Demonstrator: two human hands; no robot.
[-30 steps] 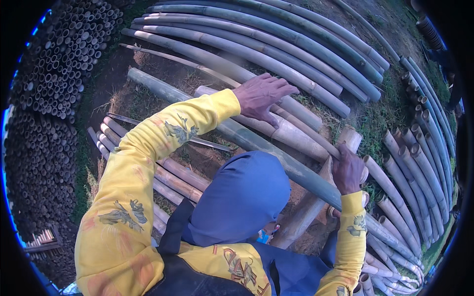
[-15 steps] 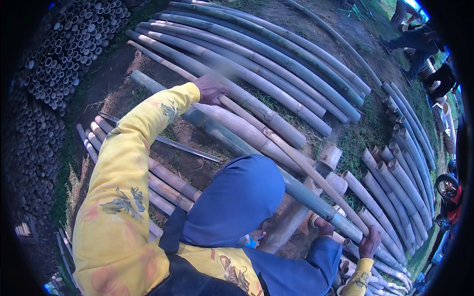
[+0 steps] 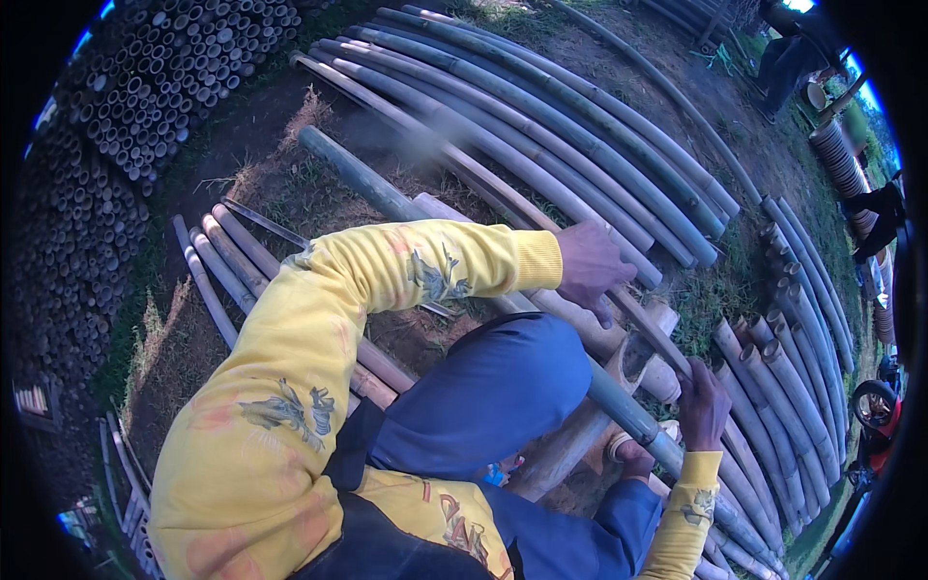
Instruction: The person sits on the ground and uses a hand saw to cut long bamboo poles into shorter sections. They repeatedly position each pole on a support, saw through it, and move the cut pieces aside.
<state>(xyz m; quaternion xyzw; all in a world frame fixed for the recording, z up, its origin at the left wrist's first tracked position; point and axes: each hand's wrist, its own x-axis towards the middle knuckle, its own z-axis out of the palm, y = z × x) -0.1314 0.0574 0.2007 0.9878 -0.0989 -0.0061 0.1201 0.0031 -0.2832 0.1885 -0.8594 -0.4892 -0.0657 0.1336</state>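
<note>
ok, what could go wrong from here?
1. Splinters or a cut: the left hand and right hand are bare on the narrow strip, so any slip might drag skin along it.
2. Snagging: the strip's far part runs close alongside the row of poles and could catch.
3. Pinched foot: a foot sits close to the green pole, which might roll if knocked.

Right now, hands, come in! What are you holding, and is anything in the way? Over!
Left hand over slim bamboo strip; right hand gripping its near end. Possibly in the way: green pole beside bent knee.
</note>
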